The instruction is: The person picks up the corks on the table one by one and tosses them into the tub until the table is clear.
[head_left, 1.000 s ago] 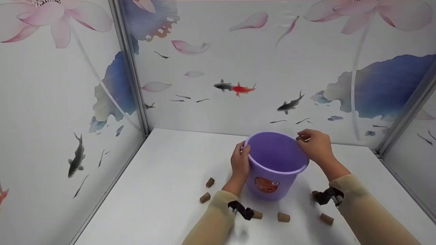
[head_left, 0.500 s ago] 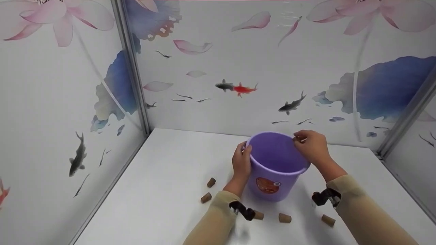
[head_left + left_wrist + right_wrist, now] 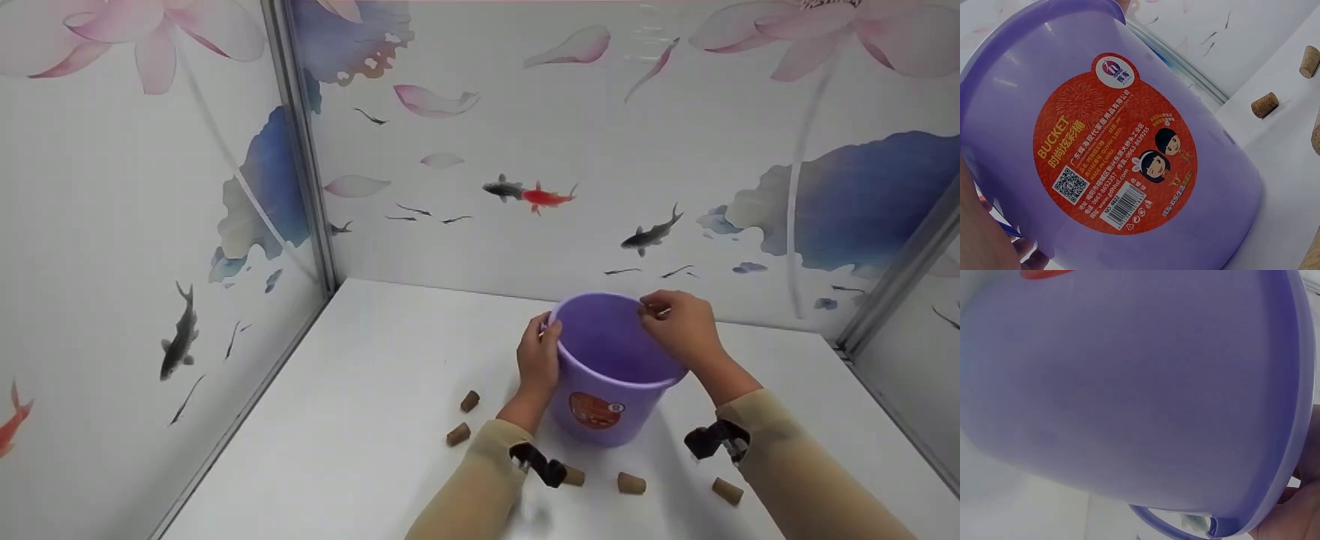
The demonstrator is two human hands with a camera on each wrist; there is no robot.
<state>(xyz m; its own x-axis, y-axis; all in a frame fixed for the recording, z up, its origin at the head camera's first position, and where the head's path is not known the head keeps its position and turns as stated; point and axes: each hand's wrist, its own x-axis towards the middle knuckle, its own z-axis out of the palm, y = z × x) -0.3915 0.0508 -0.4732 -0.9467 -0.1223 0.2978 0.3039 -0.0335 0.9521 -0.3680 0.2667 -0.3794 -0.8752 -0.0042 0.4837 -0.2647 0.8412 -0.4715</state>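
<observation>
A purple bucket (image 3: 600, 420) with a red round label stands on the white table. My left hand (image 3: 538, 360) grips its rim on the left, thumb at the edge; in the left wrist view the label (image 3: 1117, 146) faces the camera. At the right side of the opening my right hand (image 3: 686, 330) has its fingers curled, tips over the rim. Whether something small is between those fingertips cannot be made out. In the right wrist view, part of that hand (image 3: 1292, 514) shows beyond the bucket's rim, above the hanging handle (image 3: 1162, 523).
Tapered brown corks lie about the bucket: two on the left, (image 3: 470, 401) one of them farther back, and others in front, among them a cork (image 3: 631, 483) and a cork (image 3: 727, 491) at the right. Patterned panels (image 3: 450, 247) enclose the table.
My right hand has shifted a little left, its fingertips coming farther over the bucket's opening. The left hand keeps its grip on the rim. The head view has turned slightly left.
</observation>
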